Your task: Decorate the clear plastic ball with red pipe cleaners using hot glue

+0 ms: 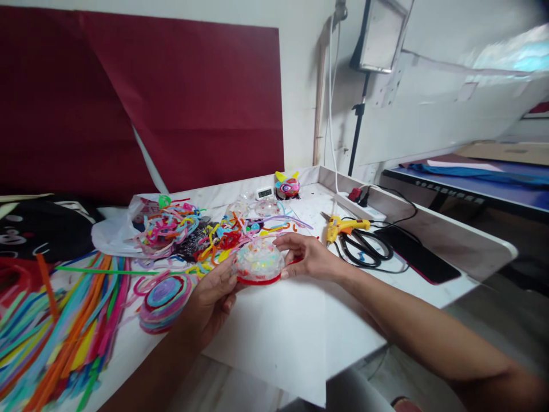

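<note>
A clear, rounded plastic dome (259, 260) with coloured specks sits between my hands, above white paper (274, 337). Around its lower rim runs a red pipe cleaner (259, 281). My left hand (214, 292) grips the dome's left side, thumb and fingers around the edge. On the other side, the closed fingers of my right hand (302, 256) pinch the red strip against the rim; a short end shows by the palm. Beside my left wrist lies a round piece coiled from pink, blue and dark red pipe cleaners (165, 297), partly covered by the forearm.
Bundled colourful pipe cleaners (77, 326) spread at the left, near a plastic bag (115, 232) of scraps. A yellow glue gun (345, 227), black-handled scissors (366, 249) and a phone (418, 254) lie right. Behind stand a small clock (265, 194) and a decorated ball (287, 186).
</note>
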`<action>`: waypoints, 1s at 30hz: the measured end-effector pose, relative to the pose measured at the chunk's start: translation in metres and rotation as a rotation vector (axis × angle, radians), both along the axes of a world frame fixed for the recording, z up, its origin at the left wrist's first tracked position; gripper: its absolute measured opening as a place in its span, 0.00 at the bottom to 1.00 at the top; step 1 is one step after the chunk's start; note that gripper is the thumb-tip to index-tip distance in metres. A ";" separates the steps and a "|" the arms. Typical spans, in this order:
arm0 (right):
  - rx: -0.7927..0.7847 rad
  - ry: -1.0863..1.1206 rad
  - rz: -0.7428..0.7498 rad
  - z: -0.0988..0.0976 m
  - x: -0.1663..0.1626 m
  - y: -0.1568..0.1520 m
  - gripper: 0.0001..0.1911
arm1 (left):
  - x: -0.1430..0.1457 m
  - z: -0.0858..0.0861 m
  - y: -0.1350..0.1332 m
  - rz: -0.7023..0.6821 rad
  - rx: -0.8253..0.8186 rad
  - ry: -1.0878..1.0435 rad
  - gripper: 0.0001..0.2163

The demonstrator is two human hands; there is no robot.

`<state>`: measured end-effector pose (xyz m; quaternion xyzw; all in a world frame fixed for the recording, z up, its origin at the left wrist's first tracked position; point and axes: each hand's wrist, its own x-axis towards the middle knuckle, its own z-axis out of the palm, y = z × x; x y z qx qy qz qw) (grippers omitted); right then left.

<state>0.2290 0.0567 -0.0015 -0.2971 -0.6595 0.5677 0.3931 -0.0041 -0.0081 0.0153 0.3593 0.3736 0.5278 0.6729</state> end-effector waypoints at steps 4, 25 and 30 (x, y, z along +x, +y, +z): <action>0.000 0.003 -0.001 0.002 0.000 -0.002 0.36 | -0.002 0.000 -0.001 0.002 -0.008 0.010 0.33; 0.042 0.067 -0.025 0.009 -0.012 -0.017 0.36 | 0.002 -0.019 0.003 0.034 0.020 -0.135 0.28; 0.018 0.100 -0.007 0.007 -0.015 -0.019 0.37 | 0.000 -0.026 0.008 -0.104 0.024 -0.216 0.30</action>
